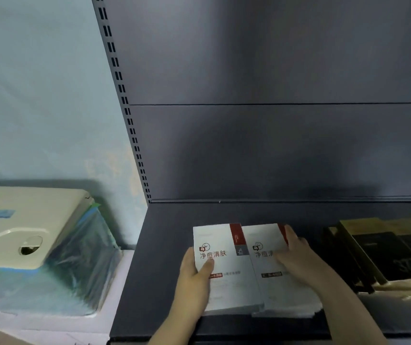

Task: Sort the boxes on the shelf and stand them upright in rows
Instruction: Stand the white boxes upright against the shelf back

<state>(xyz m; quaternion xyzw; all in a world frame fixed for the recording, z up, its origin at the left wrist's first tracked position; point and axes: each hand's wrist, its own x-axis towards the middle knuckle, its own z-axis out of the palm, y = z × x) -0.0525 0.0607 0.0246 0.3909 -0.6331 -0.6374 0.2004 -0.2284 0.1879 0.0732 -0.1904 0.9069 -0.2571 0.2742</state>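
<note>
Lower centre of the frame: two white boxes, touching side by side, on the dark shelf (164, 245). The left hand (194, 282) pinches the left box (227, 282) at its left edge, thumb on the face. The right hand (296, 260) lies over the right box (264, 235), fingers spread; whether they hook its far edge cannot be told. More white layers seem to lie beneath. Risk: tipping both boxes up together may let one slip, fall flat or slide toward the black boxes (384, 255), lower right.
</note>
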